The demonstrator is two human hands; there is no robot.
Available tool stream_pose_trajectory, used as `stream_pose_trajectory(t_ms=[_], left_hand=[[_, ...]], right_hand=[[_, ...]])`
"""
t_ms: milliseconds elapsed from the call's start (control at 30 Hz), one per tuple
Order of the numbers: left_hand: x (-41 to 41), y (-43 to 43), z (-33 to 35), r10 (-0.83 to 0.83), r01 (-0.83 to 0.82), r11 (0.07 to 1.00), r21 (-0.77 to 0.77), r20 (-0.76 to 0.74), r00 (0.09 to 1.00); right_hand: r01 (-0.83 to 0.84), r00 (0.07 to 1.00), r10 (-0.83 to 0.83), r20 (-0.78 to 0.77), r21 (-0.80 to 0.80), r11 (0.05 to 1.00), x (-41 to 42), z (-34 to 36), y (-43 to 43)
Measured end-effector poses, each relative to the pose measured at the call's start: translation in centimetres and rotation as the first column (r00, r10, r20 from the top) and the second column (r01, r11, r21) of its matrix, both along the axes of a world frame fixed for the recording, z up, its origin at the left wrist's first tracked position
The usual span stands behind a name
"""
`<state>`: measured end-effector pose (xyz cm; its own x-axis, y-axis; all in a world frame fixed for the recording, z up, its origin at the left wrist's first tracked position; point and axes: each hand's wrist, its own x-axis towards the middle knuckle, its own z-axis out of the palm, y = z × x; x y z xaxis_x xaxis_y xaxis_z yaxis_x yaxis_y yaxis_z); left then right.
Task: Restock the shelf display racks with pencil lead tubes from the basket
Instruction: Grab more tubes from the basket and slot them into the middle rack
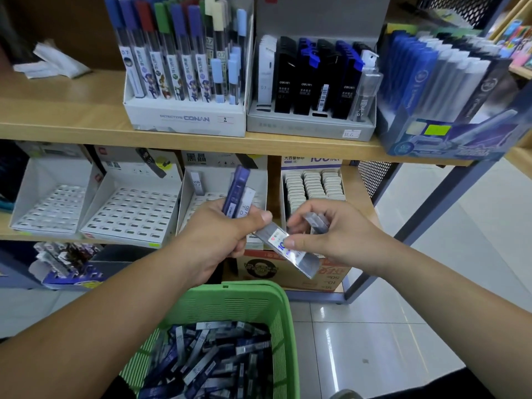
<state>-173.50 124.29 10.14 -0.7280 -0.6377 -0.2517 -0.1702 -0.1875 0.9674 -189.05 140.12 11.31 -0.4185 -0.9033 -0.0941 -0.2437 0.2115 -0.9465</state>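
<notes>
A green basket (276, 306) below my arms holds several pencil lead tubes (207, 358). My left hand (213, 234) grips a few tubes (239, 194) upright, one dark blue and one clear. My right hand (336, 234) pinches a clear grey tube (290, 254) between thumb and fingers; that tube slants down to the right and its upper end touches my left thumb. Behind the hands on the lower shelf stands a white slotted display rack (198, 197) holding one tube (197, 182).
Two empty white slotted racks (49, 203) (129, 211) stand left on the lower shelf, and a box of grey cases (312, 185) right. The upper shelf (63, 122) carries a Conan tube box (187, 116), a grey box with black cases (311, 122) and a blue box (443, 133). Tiled floor lies to the right.
</notes>
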Motion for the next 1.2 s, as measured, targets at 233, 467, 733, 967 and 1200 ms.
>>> stream_pose_trajectory(t_ms=[233, 467, 733, 967, 1200], left_hand=[[-3.0, 2.4, 0.6, -0.038, 0.039, 0.998, -0.05, 0.015, 0.999], [-4.4, 3.3, -1.0, -0.119, 0.125, 0.992, -0.023, 0.177, 0.977], [-5.2, 3.6, -2.5, -0.133, 0.156, 0.984, -0.085, 0.233, 0.963], [-5.1, 3.1, -3.1, -0.14, 0.171, 0.979, -0.11, 0.246, 0.959], [-4.9, 3.1, -2.9, -0.141, 0.17, 0.98, -0.103, 0.237, 0.961]], right_hand=[[0.092, 0.996, -0.09, 0.015, -0.123, 0.988, -1.2, 0.7, 0.4], [0.346, 0.934, -0.355, -0.045, -0.144, 0.927, -5.3, -0.7, 2.2], [0.239, 0.929, -0.259, -0.264, -0.107, 0.965, -6.2, -2.9, 1.5], [0.212, 0.922, -0.234, -0.308, -0.102, 0.972, -6.4, -3.6, 1.3], [0.195, 0.898, -0.211, -0.385, -0.082, 0.977, -6.4, -3.9, 1.3]])
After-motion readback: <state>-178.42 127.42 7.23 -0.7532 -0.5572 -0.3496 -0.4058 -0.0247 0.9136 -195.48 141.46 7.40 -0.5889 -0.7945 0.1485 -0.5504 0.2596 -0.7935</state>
